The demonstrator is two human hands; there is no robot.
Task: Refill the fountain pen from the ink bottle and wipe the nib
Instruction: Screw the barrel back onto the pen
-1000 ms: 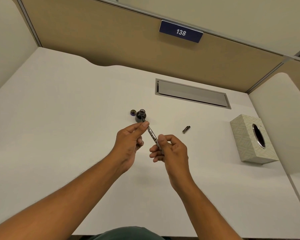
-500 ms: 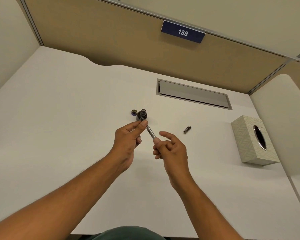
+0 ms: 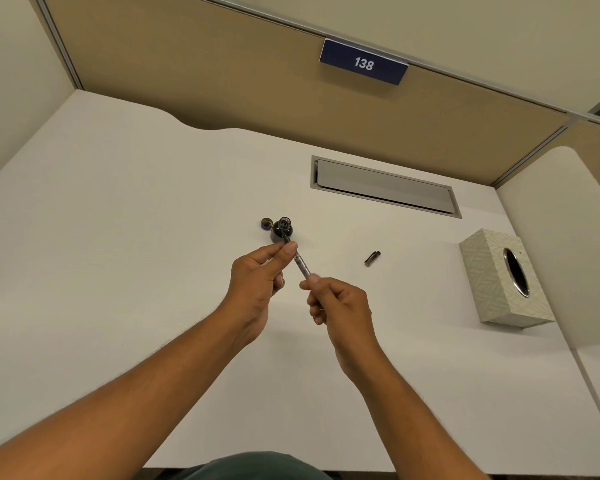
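Note:
A small dark ink bottle [image 3: 282, 229] stands open at the middle of the white desk [image 3: 118, 271], its cap [image 3: 266, 224] lying just to its left. The fountain pen [image 3: 302, 266], without its barrel, slants from the bottle's mouth down toward me. My left hand [image 3: 257, 282] pinches the pen's front section just below the bottle. My right hand [image 3: 336, 303] pinches the pen's rear end with thumb and fingertips. The nib is hidden at the bottle mouth. A dark pen part [image 3: 372, 258] lies on the desk to the right.
A pale patterned tissue box [image 3: 499, 282] with an oval opening stands at the right. A grey cable flap [image 3: 385, 185] is set into the desk behind the bottle. Partition walls close the back and sides, with a sign reading 138 [image 3: 363, 62].
My right hand let go of the pen's rear end half a second ago, fingers spread, and now pinches it again. My left hand and the pen have stayed at the bottle.

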